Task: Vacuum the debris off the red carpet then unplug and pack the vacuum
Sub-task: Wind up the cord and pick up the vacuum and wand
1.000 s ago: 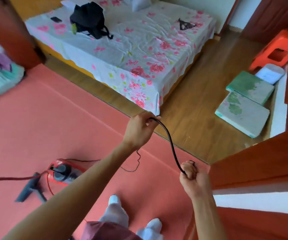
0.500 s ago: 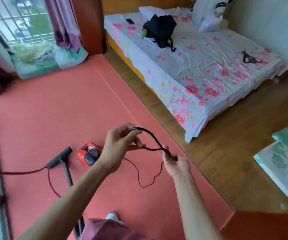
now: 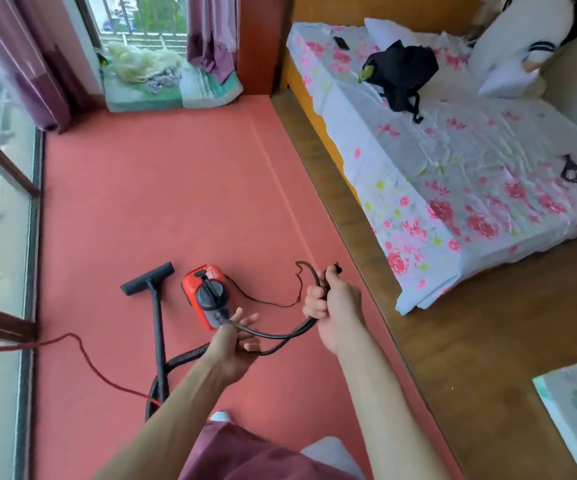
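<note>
Smooth red carpet [image 3: 148, 209] lies broad and open between the glass door at left and the wooden floor strip [image 3: 342, 216] beside the bed. Small red canister vacuum [image 3: 207, 292] sits mid-carpet, touching the black floor nozzle wand [image 3: 157, 306]. Right hand [image 3: 335, 306] grip fisted around looped glossy black power cord [image 3: 280, 336]; left hand [image 3: 235, 344] grip half-spread, cord across fingers.
</note>
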{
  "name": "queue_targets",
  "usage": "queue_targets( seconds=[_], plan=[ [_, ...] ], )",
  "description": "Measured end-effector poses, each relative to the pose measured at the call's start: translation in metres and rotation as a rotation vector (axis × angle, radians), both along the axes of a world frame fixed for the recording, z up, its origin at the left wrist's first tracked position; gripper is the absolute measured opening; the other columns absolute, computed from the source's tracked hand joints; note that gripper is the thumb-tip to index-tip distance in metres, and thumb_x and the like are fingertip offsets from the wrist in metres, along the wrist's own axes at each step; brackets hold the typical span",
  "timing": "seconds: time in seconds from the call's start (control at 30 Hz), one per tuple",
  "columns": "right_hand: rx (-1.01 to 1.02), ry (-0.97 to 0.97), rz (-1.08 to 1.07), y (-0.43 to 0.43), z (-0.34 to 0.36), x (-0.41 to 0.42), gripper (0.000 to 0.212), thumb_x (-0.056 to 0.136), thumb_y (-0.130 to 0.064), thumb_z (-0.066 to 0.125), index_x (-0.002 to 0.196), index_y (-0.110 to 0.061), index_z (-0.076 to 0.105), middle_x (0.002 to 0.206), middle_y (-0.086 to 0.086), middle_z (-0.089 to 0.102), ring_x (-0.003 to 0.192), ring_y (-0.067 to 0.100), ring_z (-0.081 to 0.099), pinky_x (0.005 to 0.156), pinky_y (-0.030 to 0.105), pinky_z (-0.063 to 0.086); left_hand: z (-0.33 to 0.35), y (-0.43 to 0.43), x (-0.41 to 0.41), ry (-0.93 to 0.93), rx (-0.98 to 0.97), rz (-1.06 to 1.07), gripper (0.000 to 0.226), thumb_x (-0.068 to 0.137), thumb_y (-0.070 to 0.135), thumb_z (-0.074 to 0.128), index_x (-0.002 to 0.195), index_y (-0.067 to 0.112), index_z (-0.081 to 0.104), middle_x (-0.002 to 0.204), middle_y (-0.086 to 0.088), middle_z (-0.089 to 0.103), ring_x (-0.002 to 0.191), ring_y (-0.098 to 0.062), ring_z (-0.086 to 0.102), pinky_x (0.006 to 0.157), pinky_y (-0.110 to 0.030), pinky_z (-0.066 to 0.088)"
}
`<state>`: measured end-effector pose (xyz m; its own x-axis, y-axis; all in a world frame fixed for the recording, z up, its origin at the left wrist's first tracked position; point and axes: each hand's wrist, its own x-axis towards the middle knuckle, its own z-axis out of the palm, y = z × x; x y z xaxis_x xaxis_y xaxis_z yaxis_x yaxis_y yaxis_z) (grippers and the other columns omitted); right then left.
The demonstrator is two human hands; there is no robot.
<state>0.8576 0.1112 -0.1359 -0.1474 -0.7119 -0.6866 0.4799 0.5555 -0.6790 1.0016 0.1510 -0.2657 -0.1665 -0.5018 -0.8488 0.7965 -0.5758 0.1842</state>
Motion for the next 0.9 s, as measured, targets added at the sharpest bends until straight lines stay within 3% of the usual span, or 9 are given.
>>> queue_targets(
  seconds=[0.2, 0.3, 0.37, 0.47, 0.57, 0.67, 0.77, 0.83, 0.9],
  plan=[
    [-0.067, 0.068, 0.322, 0.009, 0.029, -0.044, 0.028, 0.105, -0.030, 0.046, 0.083, -0.012, 0.050, 0.050, -0.005, 0.021, 0.036, 0.006, 0.014, 0.035, 0.018, 0.013, 0.009, -0.004, -0.063, 0.193, -0.145, -0.161, 0.057, 0.096, 0.055, 0.052, 0.099, 0.000, 0.068, 0.073, -0.009, 0.060, 0.034, -0.010, 0.038, 0.031, -0.016, 0.029],
    [-0.120, 0.118, 0.401, 0.010, 0.042, -0.082, 0.025, 0.103, -0.031, 0.048, 0.088, -0.011, 0.052, 0.052, -0.004, 0.018, 0.041, 0.009, 0.010, 0.039, 0.021, 0.010, 0.024, -0.025, -0.102, 0.246, -0.205, -0.027, 0.068, 0.094, 0.064, 0.048, 0.114, 0.001, 0.065, 0.096, -0.012, 0.071, 0.042, -0.012, 0.051, 0.031, -0.017, 0.038],
    [-0.156, 0.137, 0.428, 0.010, 0.047, -0.111, 0.025, 0.103, -0.031, 0.047, 0.090, -0.011, 0.054, 0.053, -0.004, 0.019, 0.043, 0.010, 0.011, 0.043, 0.023, 0.009, 0.037, -0.039, -0.127, 0.278, -0.267, 0.096, 0.069, 0.093, 0.066, 0.046, 0.122, 0.006, 0.062, 0.110, -0.012, 0.074, 0.068, -0.019, 0.073, 0.036, -0.018, 0.046],
    [-0.235, 0.069, 0.404, 0.006, 0.051, -0.163, 0.029, 0.102, -0.033, 0.047, 0.095, -0.008, 0.060, 0.053, -0.003, 0.022, 0.044, 0.012, 0.016, 0.046, 0.024, 0.014, 0.049, -0.062, -0.160, 0.324, -0.372, 0.235, 0.069, 0.091, 0.063, 0.050, 0.131, 0.007, 0.059, 0.128, -0.010, 0.069, 0.109, -0.024, 0.071, 0.058, -0.026, 0.062],
    [-0.297, -0.060, 0.353, 0.002, 0.049, -0.213, 0.031, 0.099, -0.034, 0.049, 0.089, -0.007, 0.058, 0.054, -0.002, 0.021, 0.044, 0.013, 0.018, 0.047, 0.025, 0.021, 0.058, -0.081, -0.190, 0.251, -0.380, 0.350, 0.064, 0.096, 0.052, 0.052, 0.134, 0.001, 0.056, 0.137, -0.012, 0.064, 0.123, -0.025, 0.062, 0.090, -0.038, 0.060],
    [-0.366, -0.152, 0.282, -0.002, 0.043, -0.252, 0.024, 0.095, -0.030, 0.051, 0.083, -0.010, 0.057, 0.049, -0.005, 0.018, 0.042, 0.013, 0.020, 0.049, 0.025, 0.023, 0.071, -0.090, -0.217, 0.237, -0.303, 0.527, 0.036, 0.099, 0.033, 0.058, 0.109, -0.001, 0.061, 0.118, -0.014, 0.068, 0.112, -0.026, 0.065, 0.095, -0.040, 0.057],
    [-0.348, -0.244, 0.164, -0.011, 0.033, -0.274, 0.019, 0.097, -0.024, 0.049, 0.082, -0.014, 0.058, 0.048, -0.008, 0.019, 0.040, 0.009, 0.019, 0.046, 0.023, 0.020, 0.076, -0.091, -0.233, 0.130, -0.236, 0.613, 0.031, 0.101, 0.024, 0.057, 0.075, 0.011, 0.050, 0.059, -0.003, 0.052, 0.056, -0.015, 0.062, 0.060, -0.027, 0.062],
    [-0.263, -0.331, 0.050, -0.022, 0.016, -0.281, 0.021, 0.098, -0.023, 0.047, 0.080, -0.018, 0.056, 0.050, -0.009, 0.019, 0.039, 0.006, 0.018, 0.043, 0.022, 0.018, 0.076, -0.087, -0.232, -0.063, -0.246, 0.538, 0.033, 0.103, 0.021, 0.055, 0.072, 0.015, 0.045, 0.050, 0.002, 0.040, 0.041, -0.010, 0.046, 0.044, -0.022, 0.051],
    [-0.146, -0.415, -0.060, -0.034, -0.005, -0.282, 0.019, 0.095, -0.020, 0.047, 0.078, -0.019, 0.055, 0.051, -0.009, 0.020, 0.039, 0.005, 0.020, 0.039, 0.019, 0.018, 0.079, -0.082, -0.222, -0.298, -0.282, 0.401, 0.025, 0.103, 0.013, 0.053, 0.079, 0.016, 0.047, 0.055, 0.001, 0.040, 0.044, -0.012, 0.045, 0.044, -0.024, 0.050]
  ],
)
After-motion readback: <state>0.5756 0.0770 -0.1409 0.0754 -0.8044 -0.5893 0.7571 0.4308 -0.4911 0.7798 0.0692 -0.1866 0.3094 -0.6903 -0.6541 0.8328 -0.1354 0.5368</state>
